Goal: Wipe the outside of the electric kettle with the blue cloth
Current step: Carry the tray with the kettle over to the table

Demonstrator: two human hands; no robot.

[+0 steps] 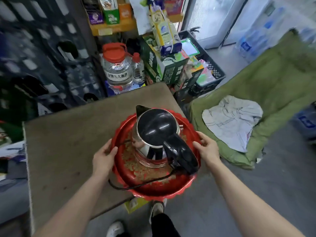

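A steel electric kettle (147,149) with a black lid and black handle stands upright on a round red tray (153,189). Its black cord trails over the tray's near left rim. My left hand (104,158) grips the tray's left rim and my right hand (207,149) grips its right rim. The tray rests on the right front part of a brown table (68,151) and overhangs the edge. A pale bluish-white cloth (230,120) lies crumpled on a green pad (282,79) to the right, apart from both hands.
Behind the table stand clear bottles with red caps (118,67), green cartons (164,65) and a black crate (212,71) full of packets. Dark crates line the left wall. My shoes (157,209) are on the grey floor below the tray.
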